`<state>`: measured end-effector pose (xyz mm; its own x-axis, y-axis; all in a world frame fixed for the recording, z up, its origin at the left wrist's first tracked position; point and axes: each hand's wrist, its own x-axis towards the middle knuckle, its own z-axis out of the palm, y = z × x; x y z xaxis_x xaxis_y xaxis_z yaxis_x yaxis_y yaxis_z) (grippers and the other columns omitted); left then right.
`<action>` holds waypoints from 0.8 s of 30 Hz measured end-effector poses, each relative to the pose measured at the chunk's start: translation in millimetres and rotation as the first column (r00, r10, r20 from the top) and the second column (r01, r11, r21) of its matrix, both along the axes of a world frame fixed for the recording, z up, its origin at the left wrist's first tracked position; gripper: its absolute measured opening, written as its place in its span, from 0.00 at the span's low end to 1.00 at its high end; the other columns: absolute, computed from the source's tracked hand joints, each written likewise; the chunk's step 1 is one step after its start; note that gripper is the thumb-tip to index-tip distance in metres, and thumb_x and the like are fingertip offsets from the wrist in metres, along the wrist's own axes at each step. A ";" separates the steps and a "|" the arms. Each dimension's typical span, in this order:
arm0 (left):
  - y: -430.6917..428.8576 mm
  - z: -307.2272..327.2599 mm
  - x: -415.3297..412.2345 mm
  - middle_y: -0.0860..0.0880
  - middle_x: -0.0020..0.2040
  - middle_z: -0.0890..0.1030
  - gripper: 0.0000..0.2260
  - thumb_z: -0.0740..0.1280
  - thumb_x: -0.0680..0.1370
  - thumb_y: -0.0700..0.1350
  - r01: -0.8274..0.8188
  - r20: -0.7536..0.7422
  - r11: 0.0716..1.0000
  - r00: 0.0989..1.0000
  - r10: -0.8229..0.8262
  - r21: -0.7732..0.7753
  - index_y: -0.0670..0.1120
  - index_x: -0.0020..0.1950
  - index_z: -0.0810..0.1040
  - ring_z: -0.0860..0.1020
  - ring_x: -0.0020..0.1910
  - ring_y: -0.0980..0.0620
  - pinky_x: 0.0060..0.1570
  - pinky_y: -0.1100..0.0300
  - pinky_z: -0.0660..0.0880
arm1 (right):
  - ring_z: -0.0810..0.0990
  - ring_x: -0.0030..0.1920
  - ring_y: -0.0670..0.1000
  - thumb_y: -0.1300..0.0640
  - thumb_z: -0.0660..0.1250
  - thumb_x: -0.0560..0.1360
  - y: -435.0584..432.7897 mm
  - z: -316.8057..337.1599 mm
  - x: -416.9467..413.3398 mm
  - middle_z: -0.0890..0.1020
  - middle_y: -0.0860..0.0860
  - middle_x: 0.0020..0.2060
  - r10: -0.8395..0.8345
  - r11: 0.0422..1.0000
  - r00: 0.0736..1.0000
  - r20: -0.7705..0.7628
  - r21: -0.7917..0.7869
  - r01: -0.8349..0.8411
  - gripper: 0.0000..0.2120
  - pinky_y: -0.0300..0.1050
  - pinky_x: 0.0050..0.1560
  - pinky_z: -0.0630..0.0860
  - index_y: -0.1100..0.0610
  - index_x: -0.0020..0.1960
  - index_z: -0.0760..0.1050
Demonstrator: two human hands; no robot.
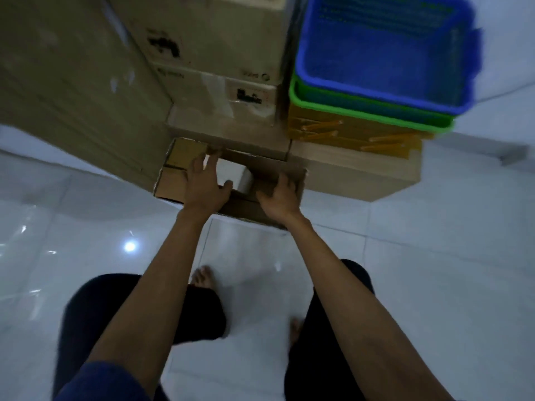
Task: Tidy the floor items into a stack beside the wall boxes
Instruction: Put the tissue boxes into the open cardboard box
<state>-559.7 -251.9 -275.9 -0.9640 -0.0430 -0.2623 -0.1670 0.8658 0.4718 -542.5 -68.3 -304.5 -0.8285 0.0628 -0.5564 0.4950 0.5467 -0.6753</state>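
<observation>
Under the left hand (pixel 204 180), fingers spread and thumb hooked round it, sits the white box (pixel 238 176); the right hand (pixel 279 195) rests relaxed fingers on the flat carton (pixel 170 185) beneath. Better to press evenly and square both against the wall boxes (pixel 220 53) just beyond the fingertips

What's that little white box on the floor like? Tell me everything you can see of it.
The white box is small, oblong and plain, smooth like glossy card, seemingly closed. It lies flat on a brown carton on the floor. The left hand holds it, fingers spread over its left end, thumb against its near side. The right hand rests on the carton beside it, not touching.
</observation>
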 end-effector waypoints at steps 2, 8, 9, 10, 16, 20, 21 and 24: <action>15.7 49.8 18.6 0.40 0.78 0.62 0.32 0.70 0.78 0.49 0.057 0.069 0.998 0.996 -0.057 0.000 0.49 0.79 0.61 0.58 0.78 0.40 0.75 0.40 0.59 | 0.61 0.77 0.61 0.48 0.68 0.79 19.9 55.8 29.8 0.54 0.55 0.80 -0.091 0.993 0.994 0.057 -0.070 0.095 0.42 0.55 0.74 0.65 0.50 0.82 0.45; 89.4 209.6 81.0 0.40 0.75 0.67 0.31 0.71 0.77 0.49 0.289 0.215 0.956 0.938 -0.273 -0.049 0.47 0.77 0.65 0.65 0.74 0.39 0.72 0.39 0.63 | 0.57 0.78 0.63 0.47 0.66 0.80 88.7 233.1 120.6 0.46 0.58 0.81 -0.203 0.976 0.972 0.116 -0.051 0.210 0.41 0.59 0.75 0.64 0.50 0.82 0.42; 107.6 238.3 91.8 0.41 0.74 0.69 0.30 0.70 0.77 0.50 0.338 0.215 0.940 0.922 -0.322 -0.043 0.46 0.77 0.65 0.67 0.73 0.39 0.71 0.40 0.65 | 0.58 0.78 0.63 0.48 0.66 0.80 103.3 266.1 136.2 0.46 0.58 0.81 -0.234 0.971 0.967 0.097 -0.034 0.238 0.41 0.59 0.75 0.64 0.50 0.82 0.43; 128.3 267.0 103.1 0.41 0.73 0.71 0.28 0.69 0.78 0.50 0.395 0.214 0.917 0.901 -0.378 -0.045 0.46 0.76 0.66 0.69 0.71 0.39 0.69 0.41 0.68 | 0.60 0.77 0.63 0.49 0.65 0.80 119.8 299.2 154.1 0.47 0.58 0.81 -0.275 0.961 0.959 0.067 -0.008 0.276 0.39 0.59 0.74 0.65 0.51 0.82 0.45; 280.0 417.1 184.7 0.41 0.66 0.76 0.20 0.67 0.79 0.51 0.681 0.078 0.732 0.729 -0.680 0.011 0.45 0.69 0.73 0.73 0.65 0.37 0.65 0.42 0.71 | 0.63 0.75 0.61 0.53 0.65 0.80 238.9 457.4 310.0 0.57 0.58 0.78 -0.590 0.793 0.791 -0.163 0.063 0.605 0.33 0.61 0.72 0.66 0.53 0.80 0.55; 383.3 474.4 256.9 0.42 0.65 0.77 0.19 0.68 0.78 0.49 0.809 -0.024 0.585 0.587 -0.809 0.063 0.49 0.69 0.74 0.75 0.63 0.41 0.65 0.47 0.71 | 0.65 0.74 0.56 0.54 0.65 0.80 313.2 507.5 451.3 0.60 0.57 0.76 -0.802 0.555 0.555 -0.222 0.070 0.829 0.30 0.54 0.74 0.65 0.54 0.79 0.59; 408.4 483.9 279.4 0.42 0.65 0.76 0.19 0.69 0.78 0.49 0.844 -0.034 0.534 0.536 -0.844 0.053 0.50 0.69 0.75 0.76 0.62 0.41 0.64 0.47 0.72 | 0.65 0.74 0.55 0.54 0.65 0.80 328.2 515.5 488.0 0.60 0.57 0.76 -0.845 0.478 0.481 -0.234 0.075 0.875 0.29 0.51 0.74 0.65 0.54 0.78 0.60; 476.6 502.0 352.2 0.41 0.66 0.76 0.20 0.69 0.78 0.48 0.929 -0.035 0.365 0.368 -0.929 0.062 0.49 0.69 0.75 0.75 0.62 0.39 0.62 0.46 0.72 | 0.67 0.72 0.53 0.55 0.66 0.80 362.2 532.4 589.9 0.64 0.56 0.74 -0.936 0.224 0.237 -0.261 0.081 0.971 0.28 0.40 0.69 0.61 0.56 0.77 0.62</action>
<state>-207.4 224.7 226.0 -0.3827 0.8946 -0.2306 0.7214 0.4453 0.5304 47.4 293.8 227.8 -0.1259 0.9412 -0.3135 0.6601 -0.1564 -0.7347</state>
